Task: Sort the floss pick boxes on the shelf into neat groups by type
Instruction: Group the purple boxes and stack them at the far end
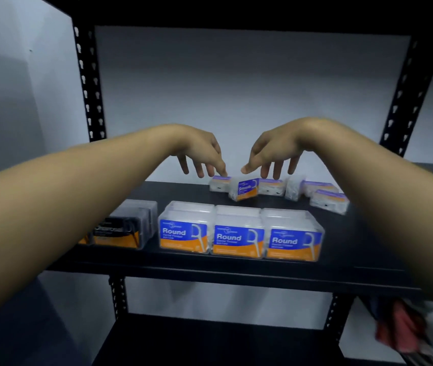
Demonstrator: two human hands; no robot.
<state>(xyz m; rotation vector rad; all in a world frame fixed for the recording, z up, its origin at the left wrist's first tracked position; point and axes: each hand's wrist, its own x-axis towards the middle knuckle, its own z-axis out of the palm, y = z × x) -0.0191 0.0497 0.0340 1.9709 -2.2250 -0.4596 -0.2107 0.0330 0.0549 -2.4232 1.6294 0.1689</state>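
Note:
Three clear "Round" floss pick boxes (239,233) stand side by side at the front of the black shelf (355,249). Dark charcoal boxes (128,228) sit to their left. Several small "Smooth" boxes (245,190) lie scattered at the back, some upright, some flat. My left hand (202,151) hangs over the leftmost small box (219,183), fingertips pointing down and just touching its top. My right hand (273,151) hovers over the tilted Smooth box, fingers spread and straight, holding nothing.
Black perforated uprights (89,83) frame the shelf on both sides, with another shelf board close overhead. A lower shelf (210,342) lies below. A red and grey blurred object (405,331) is at the lower right. A white wall stands behind.

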